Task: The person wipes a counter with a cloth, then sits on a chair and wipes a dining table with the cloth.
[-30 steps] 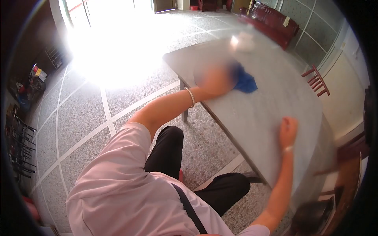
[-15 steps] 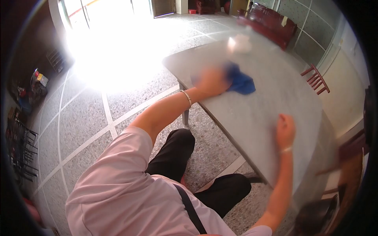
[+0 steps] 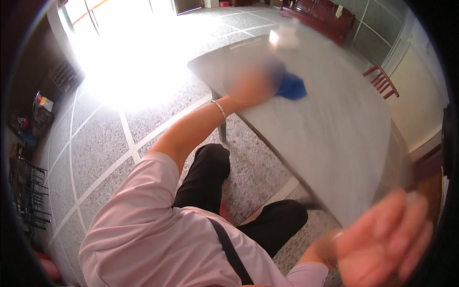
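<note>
A room with a speckled, pale-lined floor (image 3: 91,138) surrounds a grey desk (image 3: 334,134) with a smooth, streaky top. Nearest, at the right, the right hand (image 3: 382,244) is raised by the near corner of the desk, its fingers released and loosely spread, with nothing visible in them; held up like this, it leaves the top beneath to the other arm. The person's dark-clad knees (image 3: 203,177) are by the near side, probably so that the desk is within reach.

Farther off, the left arm, with a bracelet (image 3: 220,110) at the wrist, stretches over the edge. The left hand (image 3: 251,88) is low at the desk's far left part, against a blue cloth (image 3: 292,88) that spreads out to its right, perhaps to bear down on it. Blur hides those fingers, so I cannot tell whether they clench the cloth or lie flat.

Beyond is a blurred pale shape (image 3: 287,38) with a bright glint, then a dark red bench (image 3: 320,19); a slatted red chair back (image 3: 381,80) stands right of the desk. Glare washes out the far left floor.
</note>
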### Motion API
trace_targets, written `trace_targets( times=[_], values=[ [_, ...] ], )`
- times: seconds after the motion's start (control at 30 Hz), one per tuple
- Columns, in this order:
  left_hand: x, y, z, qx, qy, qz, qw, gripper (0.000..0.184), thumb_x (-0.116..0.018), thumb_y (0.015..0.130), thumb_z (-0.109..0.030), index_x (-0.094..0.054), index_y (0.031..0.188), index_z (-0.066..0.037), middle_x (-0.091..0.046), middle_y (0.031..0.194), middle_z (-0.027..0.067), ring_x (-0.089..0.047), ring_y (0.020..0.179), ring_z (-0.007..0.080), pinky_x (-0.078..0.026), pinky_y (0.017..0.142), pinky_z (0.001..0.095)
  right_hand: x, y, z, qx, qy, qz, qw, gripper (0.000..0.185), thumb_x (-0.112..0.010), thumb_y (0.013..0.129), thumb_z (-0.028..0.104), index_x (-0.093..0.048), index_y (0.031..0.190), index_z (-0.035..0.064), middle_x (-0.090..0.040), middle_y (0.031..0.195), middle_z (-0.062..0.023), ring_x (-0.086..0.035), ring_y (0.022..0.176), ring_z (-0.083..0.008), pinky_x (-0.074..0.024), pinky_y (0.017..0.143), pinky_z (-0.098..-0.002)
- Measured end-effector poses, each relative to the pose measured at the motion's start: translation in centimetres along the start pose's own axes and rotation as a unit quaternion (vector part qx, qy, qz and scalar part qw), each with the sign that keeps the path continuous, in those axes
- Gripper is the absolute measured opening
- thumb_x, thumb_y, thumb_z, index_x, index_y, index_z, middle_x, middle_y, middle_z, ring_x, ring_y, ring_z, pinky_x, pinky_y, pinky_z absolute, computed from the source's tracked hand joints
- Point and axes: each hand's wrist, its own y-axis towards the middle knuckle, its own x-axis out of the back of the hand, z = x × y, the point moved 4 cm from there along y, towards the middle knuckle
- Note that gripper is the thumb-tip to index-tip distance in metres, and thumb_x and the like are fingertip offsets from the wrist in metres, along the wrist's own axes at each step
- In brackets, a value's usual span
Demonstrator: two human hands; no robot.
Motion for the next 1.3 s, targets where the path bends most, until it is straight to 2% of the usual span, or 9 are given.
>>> trace_targets(
  times=[0.07,0.23,0.4,0.7,0.8,0.87,1.03,1.13,1.3],
  values=[
    [-0.4,0.0,0.4,-0.014,-0.007,-0.016,1.000,0.045,-0.057,0.079,-0.045,-0.057,0.098,-0.003,-0.055,0.099,0.0190,-0.051,0.095,0.0345,-0.039,0.085,0.0427,0.2,0.3,1.3,0.019,0.087,-0.044,0.995,0.008,-0.051,0.087,0.020,-0.057,0.083,0.0159,-0.051,0.084,0.0019,-0.045,0.076,-0.0128,-0.0379,0.069,-0.0288],
    [2.0,0.6,-2.4,0.063,0.050,0.073,0.994,0.045,-0.057,0.079,-0.045,-0.057,0.097,-0.004,-0.055,0.098,0.0189,-0.051,0.095,0.0343,-0.039,0.084,0.0427,0.0,1.5,2.9,0.010,0.145,0.024,0.989,0.006,-0.053,0.085,0.015,-0.059,0.084,0.0142,-0.054,0.086,0.0024,-0.048,0.078,-0.0116,-0.0396,0.068,-0.0266],
    [2.6,0.7,-2.7,0.068,-0.038,0.049,0.996,0.043,-0.057,0.079,-0.044,-0.057,0.095,-0.004,-0.054,0.097,0.0186,-0.051,0.094,0.0342,-0.039,0.083,0.0430,0.1,2.2,3.7,-0.008,0.172,0.059,0.983,0.006,-0.055,0.083,0.010,-0.061,0.085,0.0126,-0.057,0.087,0.0028,-0.051,0.080,-0.0105,-0.0412,0.068,-0.0245],
    [2.4,0.6,-2.4,0.067,0.022,0.049,0.996,0.043,-0.057,0.079,-0.043,-0.057,0.095,-0.004,-0.054,0.095,0.0180,-0.051,0.092,0.0337,-0.039,0.083,0.0429,-0.2,3.4,4.7,-0.038,0.198,0.085,0.976,0.012,-0.059,0.079,0.001,-0.065,0.087,0.0095,-0.062,0.090,0.0036,-0.056,0.084,-0.0084,-0.0442,0.068,-0.0205],
    [0.5,0.0,-0.7,0.090,0.118,0.032,0.988,0.042,-0.057,0.079,-0.044,-0.057,0.094,-0.004,-0.054,0.095,0.0179,-0.051,0.092,0.0338,-0.039,0.082,0.0432,-0.2,3.4,5.8,-0.009,0.172,0.071,0.983,0.016,-0.059,0.078,-0.003,-0.065,0.089,0.0076,-0.063,0.092,0.0019,-0.057,0.087,-0.0094,-0.0453,0.071,-0.0209],
    [1.3,-0.3,-1.4,0.022,-0.033,0.012,0.999,0.042,-0.057,0.079,-0.043,-0.057,0.094,-0.004,-0.055,0.094,0.0179,-0.051,0.092,0.0343,-0.039,0.081,0.0437,-0.1,2.4,6.6,0.049,0.108,0.037,0.992,0.020,-0.057,0.077,-0.007,-0.063,0.091,0.0050,-0.062,0.095,-0.0020,-0.056,0.092,-0.0125,-0.0461,0.079,-0.0233],
    [2.4,-0.3,-1.6,0.006,-0.064,0.006,0.998,0.042,-0.058,0.078,-0.043,-0.057,0.093,-0.004,-0.055,0.095,0.0184,-0.051,0.093,0.0346,-0.039,0.081,0.0437,0.4,3.1,7.7,-0.028,0.186,0.068,0.980,0.017,-0.052,0.083,-0.001,-0.061,0.097,0.0026,-0.061,0.101,-0.0046,-0.054,0.097,-0.0153,-0.0454,0.084,-0.0257],
    [3.4,1.1,-2.1,0.016,-0.028,0.003,0.999,0.043,-0.057,0.079,-0.044,-0.056,0.093,-0.004,-0.055,0.096,0.0184,-0.051,0.094,0.0344,-0.039,0.081,0.0437,-1.1,3.4,7.2,0.045,0.181,0.063,0.980,0.016,-0.050,0.085,0.003,-0.061,0.098,0.0008,-0.060,0.101,-0.0056,-0.052,0.100,-0.0165,-0.0456,0.079,-0.0265],
    [1.5,0.1,-0.9,0.054,0.030,0.038,0.997,0.043,-0.057,0.079,-0.045,-0.056,0.093,-0.004,-0.055,0.096,0.0182,-0.051,0.093,0.0338,-0.039,0.081,0.0437,-0.5,3.9,6.5,-0.009,0.192,0.104,0.976,0.013,-0.050,0.084,0.002,-0.060,0.093,0.0015,-0.059,0.093,-0.0043,-0.053,0.093,-0.0158,-0.0447,0.074,-0.0261]
  ],
)
